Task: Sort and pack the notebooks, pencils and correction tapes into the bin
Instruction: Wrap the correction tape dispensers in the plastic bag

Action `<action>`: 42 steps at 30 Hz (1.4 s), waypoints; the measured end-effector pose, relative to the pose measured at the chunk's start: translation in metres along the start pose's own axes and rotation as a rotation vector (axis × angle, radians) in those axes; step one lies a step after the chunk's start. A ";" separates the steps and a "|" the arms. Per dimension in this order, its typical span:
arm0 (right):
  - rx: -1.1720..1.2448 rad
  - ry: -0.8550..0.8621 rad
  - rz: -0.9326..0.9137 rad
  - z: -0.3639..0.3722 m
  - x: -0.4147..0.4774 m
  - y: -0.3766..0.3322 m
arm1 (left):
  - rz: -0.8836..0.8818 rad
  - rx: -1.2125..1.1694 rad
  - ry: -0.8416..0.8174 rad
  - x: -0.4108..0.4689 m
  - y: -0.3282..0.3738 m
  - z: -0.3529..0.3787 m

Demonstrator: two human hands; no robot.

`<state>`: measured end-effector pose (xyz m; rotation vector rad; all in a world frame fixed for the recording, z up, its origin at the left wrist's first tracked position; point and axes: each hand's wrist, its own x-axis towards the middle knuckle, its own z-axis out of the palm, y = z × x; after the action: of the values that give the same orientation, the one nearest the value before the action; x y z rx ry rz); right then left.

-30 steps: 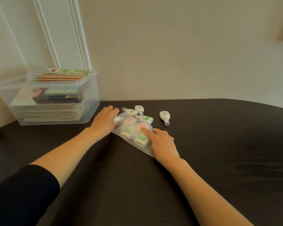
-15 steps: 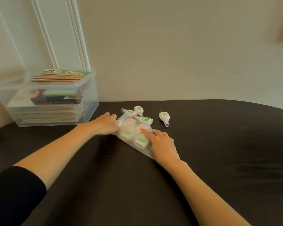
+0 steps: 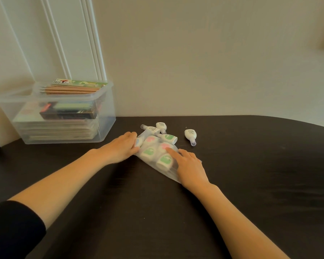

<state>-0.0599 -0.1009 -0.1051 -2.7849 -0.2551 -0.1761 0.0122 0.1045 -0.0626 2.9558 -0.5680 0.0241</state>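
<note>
A clear plastic bin [image 3: 106, 126] stands at the back left, holding stacked notebooks [image 3: 54, 128], pencil boxes [image 3: 67, 112] and a row of pencils [image 3: 69, 90] on top. A translucent plastic bag [image 3: 152, 153] with several correction tapes inside lies mid-table. My left hand [image 3: 123, 146] grips the bag's left edge, fingertips curled at a blue-labelled tape. My right hand [image 3: 190, 165] rests on the bag's right side, its index finger pressing a pink-labelled tape. Loose correction tapes lie just behind the bag: one green-labelled [image 3: 167, 138], two white [image 3: 161, 126] [image 3: 151, 129], and one apart [image 3: 190, 136].
The dark table [image 3: 251, 184] runs up to a beige wall; its far edge curves away at the right. A white moulded panel [image 3: 73, 43] rises behind the bin. My left arm wears a black sleeve [image 3: 13, 230].
Both hands stay on the bag almost unmoved. My left forearm has sunk lower toward the table, and the view has shifted slightly.
</note>
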 end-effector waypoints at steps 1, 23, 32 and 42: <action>-0.003 0.005 0.000 0.000 0.000 0.000 | 0.029 0.011 0.006 -0.005 -0.002 0.000; -0.205 -0.046 0.190 -0.028 -0.023 0.020 | -0.047 -0.447 0.454 -0.016 0.015 0.017; 0.112 0.212 0.084 -0.053 -0.007 -0.019 | -0.238 -0.909 0.426 -0.044 0.019 0.021; 0.285 0.028 -0.194 -0.012 0.010 -0.060 | -0.426 -0.969 0.442 -0.039 0.025 0.019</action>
<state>-0.0633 -0.0480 -0.0731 -2.4720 -0.5031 -0.2080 -0.0337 0.0937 -0.0801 1.9666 0.1171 0.2660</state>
